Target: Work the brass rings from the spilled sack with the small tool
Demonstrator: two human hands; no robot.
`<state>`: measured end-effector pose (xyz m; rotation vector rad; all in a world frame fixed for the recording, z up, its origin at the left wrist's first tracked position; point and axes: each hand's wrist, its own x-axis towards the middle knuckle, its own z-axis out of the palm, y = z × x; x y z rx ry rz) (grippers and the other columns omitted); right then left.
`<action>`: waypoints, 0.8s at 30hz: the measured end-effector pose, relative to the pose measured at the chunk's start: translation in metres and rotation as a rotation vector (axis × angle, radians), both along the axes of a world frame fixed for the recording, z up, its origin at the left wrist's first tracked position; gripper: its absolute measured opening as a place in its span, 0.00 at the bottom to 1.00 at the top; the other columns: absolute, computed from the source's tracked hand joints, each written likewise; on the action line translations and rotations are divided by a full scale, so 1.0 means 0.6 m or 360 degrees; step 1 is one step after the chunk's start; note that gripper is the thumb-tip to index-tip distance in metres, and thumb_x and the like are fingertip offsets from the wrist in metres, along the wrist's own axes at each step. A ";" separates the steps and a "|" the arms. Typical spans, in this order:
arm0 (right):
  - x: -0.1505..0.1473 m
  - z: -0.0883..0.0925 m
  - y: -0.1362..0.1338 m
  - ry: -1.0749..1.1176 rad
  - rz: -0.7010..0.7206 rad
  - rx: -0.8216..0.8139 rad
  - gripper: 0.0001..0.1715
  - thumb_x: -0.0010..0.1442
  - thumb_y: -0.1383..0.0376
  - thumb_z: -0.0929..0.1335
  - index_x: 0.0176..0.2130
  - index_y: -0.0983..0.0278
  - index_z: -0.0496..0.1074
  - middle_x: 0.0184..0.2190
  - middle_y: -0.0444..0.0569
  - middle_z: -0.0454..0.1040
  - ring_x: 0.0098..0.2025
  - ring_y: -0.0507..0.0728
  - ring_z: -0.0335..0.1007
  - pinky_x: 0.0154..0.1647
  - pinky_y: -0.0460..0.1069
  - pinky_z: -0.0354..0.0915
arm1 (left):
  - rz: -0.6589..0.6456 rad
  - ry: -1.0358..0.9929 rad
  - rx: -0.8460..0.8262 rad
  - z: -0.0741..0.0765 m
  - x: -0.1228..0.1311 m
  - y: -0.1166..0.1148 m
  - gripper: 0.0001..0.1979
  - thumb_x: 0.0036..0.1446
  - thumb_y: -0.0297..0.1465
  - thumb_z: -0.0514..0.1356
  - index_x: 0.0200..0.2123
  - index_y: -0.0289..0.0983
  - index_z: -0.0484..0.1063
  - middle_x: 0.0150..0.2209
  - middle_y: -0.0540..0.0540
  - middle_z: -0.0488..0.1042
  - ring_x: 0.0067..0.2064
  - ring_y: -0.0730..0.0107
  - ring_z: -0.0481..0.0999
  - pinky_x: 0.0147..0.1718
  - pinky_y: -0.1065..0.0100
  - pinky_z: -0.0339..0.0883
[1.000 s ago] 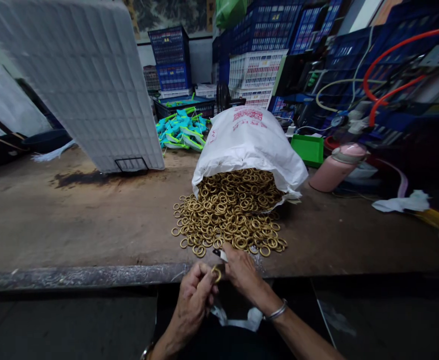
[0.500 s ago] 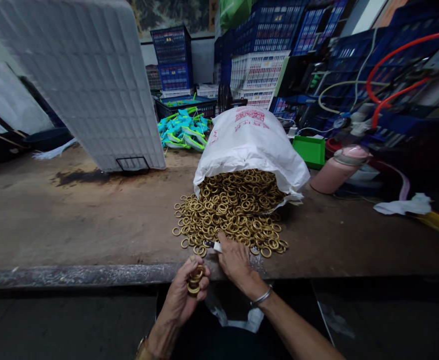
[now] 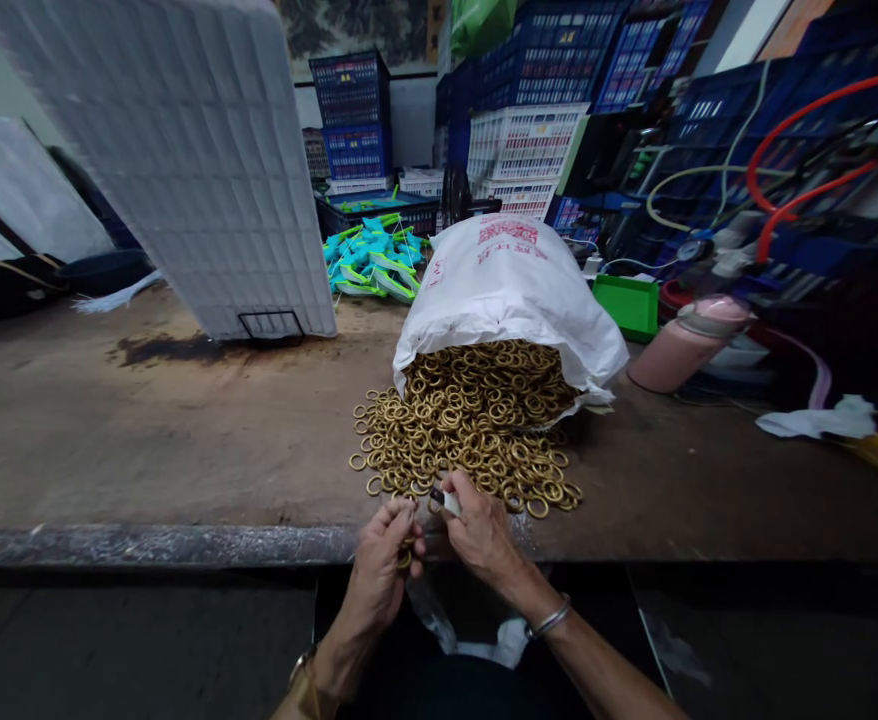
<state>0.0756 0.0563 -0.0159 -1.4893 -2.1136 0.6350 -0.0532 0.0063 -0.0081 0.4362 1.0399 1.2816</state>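
Observation:
My left hand (image 3: 377, 565), at the table's front edge, is curled around a few brass-coloured rings (image 3: 404, 556), partly hidden by the fingers. Close beside it, my right hand (image 3: 482, 530) grips a small white-handled tool with a dark tip (image 3: 449, 502). That tip points left toward the left hand; the kind of tool is too small to make out. Just beyond both hands lies a heap of loose brass-coloured rings (image 3: 446, 430). It spills from the mouth of a white woven sack (image 3: 503, 285) with red print, lying on its side.
The wooden table (image 3: 244, 430) has a plastic-wrapped front edge. A tall white ribbed panel (image 3: 184, 170) stands at left. Turquoise and green plastic pieces (image 3: 379, 255) lie behind. To the right are a green tray (image 3: 626, 306), a pink bottle (image 3: 683, 345) and red hoses (image 3: 773, 155).
My left hand has risen slightly and turned, so less of its rings shows. My right hand has drawn back a little from the heap, with the white-handled tool in it.

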 end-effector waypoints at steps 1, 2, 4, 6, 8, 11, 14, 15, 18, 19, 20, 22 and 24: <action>-0.001 0.001 -0.003 0.0096 0.0013 -0.0019 0.12 0.49 0.74 0.60 0.35 0.62 0.61 0.25 0.43 0.69 0.28 0.52 0.65 0.28 0.44 0.52 | -0.0001 0.0059 0.0008 0.000 0.003 0.002 0.17 0.45 0.40 0.63 0.34 0.36 0.65 0.22 0.54 0.65 0.20 0.80 0.64 0.13 0.80 0.52; -0.002 0.001 -0.005 0.0181 0.0022 -0.0048 0.08 0.50 0.72 0.60 0.34 0.62 0.61 0.25 0.43 0.68 0.27 0.52 0.64 0.28 0.44 0.53 | -0.0013 0.0110 0.0013 -0.001 0.006 0.003 0.18 0.44 0.41 0.63 0.35 0.36 0.65 0.22 0.54 0.64 0.19 0.80 0.63 0.12 0.80 0.52; -0.006 0.003 -0.008 0.0330 0.0023 -0.0101 0.03 0.53 0.67 0.60 0.32 0.62 0.61 0.25 0.43 0.67 0.27 0.51 0.62 0.28 0.44 0.54 | -0.0047 0.0201 0.0030 -0.003 0.011 0.006 0.19 0.44 0.42 0.62 0.34 0.35 0.66 0.21 0.55 0.63 0.18 0.82 0.61 0.12 0.80 0.51; -0.009 0.005 -0.008 0.0464 0.0009 -0.0142 0.03 0.54 0.64 0.60 0.31 0.62 0.61 0.24 0.42 0.66 0.26 0.51 0.61 0.28 0.45 0.55 | -0.0067 0.0287 0.0048 -0.005 0.014 0.009 0.18 0.44 0.43 0.62 0.31 0.35 0.66 0.19 0.55 0.62 0.17 0.82 0.58 0.13 0.79 0.50; -0.010 0.009 -0.007 0.0570 0.0000 -0.0197 0.06 0.56 0.62 0.59 0.30 0.62 0.61 0.24 0.41 0.64 0.26 0.51 0.60 0.28 0.44 0.55 | -0.0059 0.0406 0.0060 -0.004 0.014 0.010 0.17 0.45 0.43 0.61 0.29 0.35 0.66 0.17 0.56 0.60 0.16 0.82 0.56 0.13 0.78 0.50; -0.009 0.017 -0.005 0.0635 0.0015 -0.0296 0.10 0.57 0.59 0.59 0.29 0.63 0.62 0.23 0.40 0.62 0.26 0.50 0.58 0.28 0.44 0.55 | -0.0047 0.0682 0.0168 0.002 0.013 0.012 0.13 0.47 0.39 0.60 0.26 0.35 0.68 0.17 0.54 0.63 0.18 0.79 0.59 0.17 0.77 0.54; -0.008 0.022 -0.003 0.0673 0.0070 -0.0333 0.13 0.57 0.57 0.60 0.28 0.63 0.63 0.23 0.40 0.61 0.26 0.49 0.57 0.29 0.44 0.55 | -0.0007 0.0928 0.0437 0.010 0.012 0.014 0.08 0.48 0.34 0.60 0.25 0.35 0.71 0.24 0.50 0.70 0.27 0.73 0.67 0.30 0.73 0.61; -0.008 0.021 -0.002 0.0708 0.0077 -0.0356 0.14 0.57 0.57 0.60 0.26 0.63 0.62 0.22 0.39 0.60 0.26 0.49 0.56 0.28 0.44 0.55 | 0.0008 0.0957 0.0494 0.013 0.012 0.015 0.07 0.47 0.34 0.60 0.25 0.35 0.72 0.25 0.49 0.71 0.30 0.71 0.68 0.32 0.73 0.61; -0.010 0.014 -0.001 0.0921 0.0020 -0.0560 0.17 0.56 0.55 0.60 0.23 0.63 0.59 0.19 0.38 0.58 0.23 0.48 0.54 0.25 0.43 0.54 | -0.0054 0.0824 0.0425 0.020 0.012 0.016 0.09 0.48 0.36 0.60 0.25 0.35 0.71 0.23 0.50 0.70 0.25 0.73 0.66 0.27 0.73 0.61; -0.011 0.011 -0.001 0.1008 -0.0005 -0.0664 0.18 0.56 0.54 0.60 0.23 0.63 0.58 0.19 0.38 0.57 0.22 0.48 0.53 0.23 0.43 0.54 | -0.0117 0.0718 0.0347 0.022 0.012 0.016 0.11 0.48 0.38 0.59 0.25 0.35 0.69 0.21 0.51 0.68 0.22 0.76 0.64 0.22 0.75 0.59; -0.012 0.009 -0.001 0.1091 -0.0029 -0.0775 0.18 0.56 0.53 0.60 0.24 0.63 0.58 0.18 0.38 0.57 0.20 0.47 0.52 0.21 0.43 0.53 | -0.0190 0.0598 0.0263 0.023 0.012 0.015 0.13 0.48 0.40 0.59 0.25 0.35 0.68 0.19 0.53 0.65 0.19 0.79 0.61 0.18 0.76 0.56; -0.013 0.007 -0.003 0.1212 -0.0058 -0.0983 0.19 0.56 0.51 0.59 0.24 0.62 0.58 0.16 0.37 0.57 0.16 0.46 0.49 0.16 0.43 0.48 | -0.0320 0.0359 0.0123 0.023 0.012 0.012 0.15 0.49 0.43 0.57 0.26 0.35 0.66 0.18 0.55 0.61 0.15 0.82 0.55 0.14 0.78 0.48; -0.014 0.008 -0.005 0.1263 -0.0066 -0.1100 0.19 0.56 0.51 0.58 0.24 0.62 0.57 0.15 0.36 0.56 0.14 0.46 0.45 0.14 0.43 0.44 | -0.0360 0.0207 0.0077 0.022 0.012 0.010 0.15 0.49 0.44 0.57 0.28 0.36 0.65 0.18 0.56 0.61 0.15 0.83 0.54 0.12 0.79 0.45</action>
